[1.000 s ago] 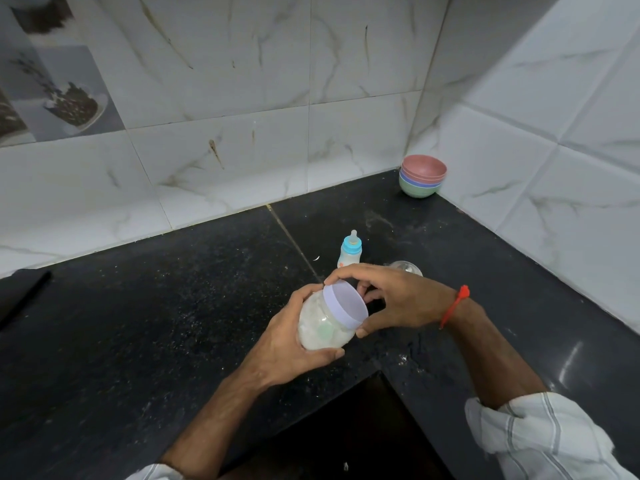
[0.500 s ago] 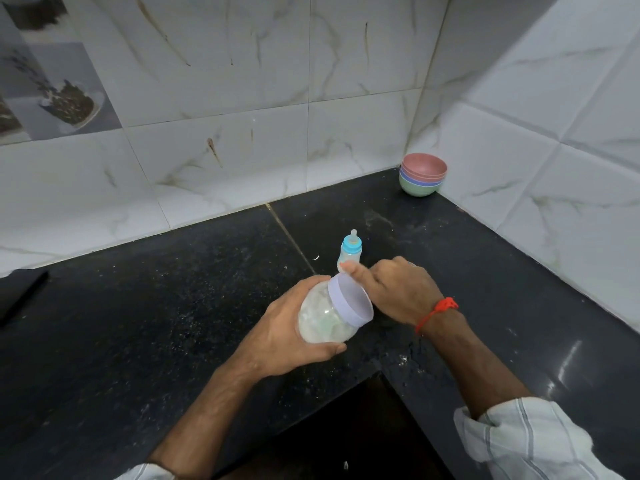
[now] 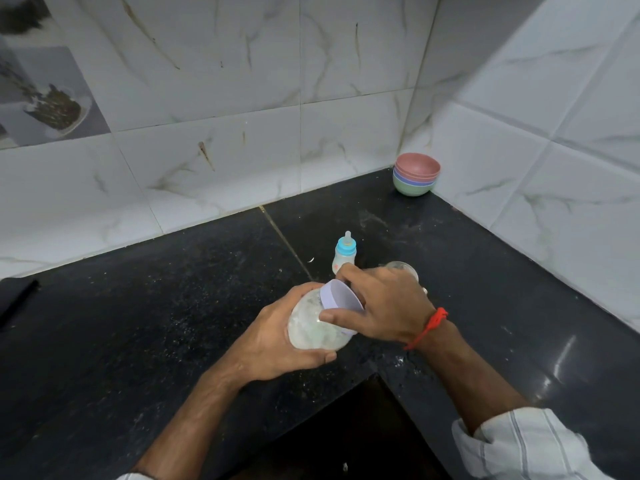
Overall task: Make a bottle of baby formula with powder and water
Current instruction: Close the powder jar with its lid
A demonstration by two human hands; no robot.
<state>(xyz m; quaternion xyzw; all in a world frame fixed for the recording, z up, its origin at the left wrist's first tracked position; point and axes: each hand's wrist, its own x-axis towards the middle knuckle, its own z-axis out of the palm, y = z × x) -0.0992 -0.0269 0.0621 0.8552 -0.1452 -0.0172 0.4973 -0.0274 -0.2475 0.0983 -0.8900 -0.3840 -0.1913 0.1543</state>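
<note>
Two bare forearms. Right wrist: red thread bracelet, knotted. White sleeve with thin grey stripes, rolled up, lower right; left cuff at bottom edge.

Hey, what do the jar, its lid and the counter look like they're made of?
Jar: clear plastic or glass, hard to tell; whitish powder shows through its wall. Lid: opaque lilac plastic, matte, apparently thin-walled. Counter: polished black speckled stone, likely granite; it reflects light at right.
</note>
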